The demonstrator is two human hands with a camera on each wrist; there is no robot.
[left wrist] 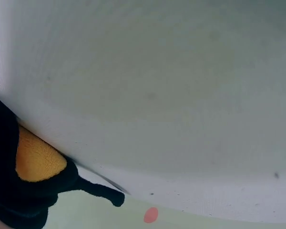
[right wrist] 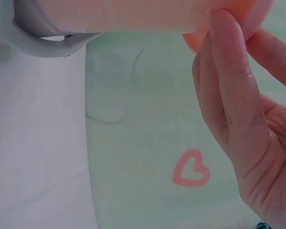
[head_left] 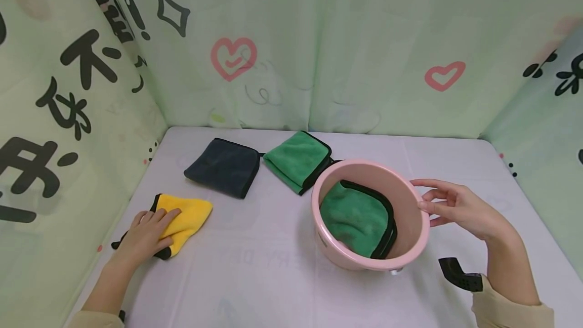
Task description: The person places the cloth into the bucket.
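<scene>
Right hand (head_left: 460, 206) has a narrow pinch on the rim of the pink bucket (head_left: 406, 211), thumb over the edge and fingers against the outside wall. The bucket's over on the right side of the table (head_left: 255, 282), with a black-edged green cloth (head_left: 355, 219) sitting inside.

Left hand (head_left: 148, 232) is way over on the other side, laid on top of the yellow cloth (head_left: 193, 214), fingers loosely spread and fairly straight. Can't tell if any fabric's caught under the thumb. The left wrist view just gets a bit of that cloth and its black loop.

Up behind, a dark navy cloth (head_left: 225, 166) lies beside another green cloth (head_left: 298, 158), the latter right by the bucket.
</scene>
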